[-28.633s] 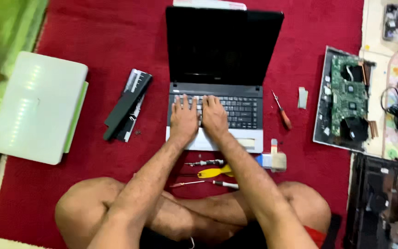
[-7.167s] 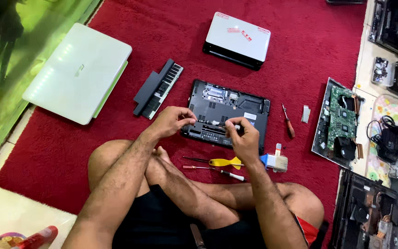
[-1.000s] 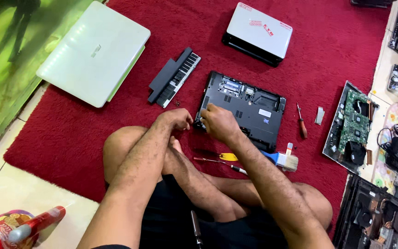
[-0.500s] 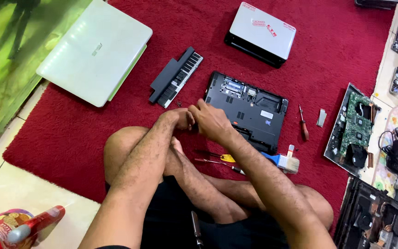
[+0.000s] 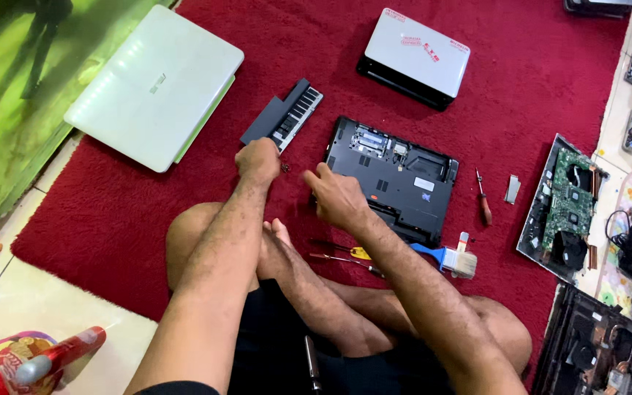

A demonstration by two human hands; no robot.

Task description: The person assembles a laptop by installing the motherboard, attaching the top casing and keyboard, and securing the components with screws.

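While the person sits cross-legged on the red rug (image 5: 148,219), the left hand (image 5: 259,161) is closed into a loose fist, knuckles up, just short of the black keyboard strip (image 5: 283,117) that lies beyond it; whether anything is pinched inside that fist cannot be told. A few tiny dark specks, perhaps screws (image 5: 285,168), lie on the rug right beside this hand. The right hand (image 5: 338,197) is curled with its fingers drawn in and hovers at the near left edge of the upturned black laptop base (image 5: 396,175), which lies flat on the rug with its underside and open bays showing; contact with it is unclear. Near the right forearm lie thin screwdrivers (image 5: 338,252) and a blue-handled brush (image 5: 448,257). Right of the base sit a red-handled screwdriver (image 5: 483,201) and a small grey plate (image 5: 513,189). Farther right is a green circuit board (image 5: 568,205). Beyond the left hand rests a closed white laptop (image 5: 155,84), and beyond the right hand a second white laptop (image 5: 415,55).
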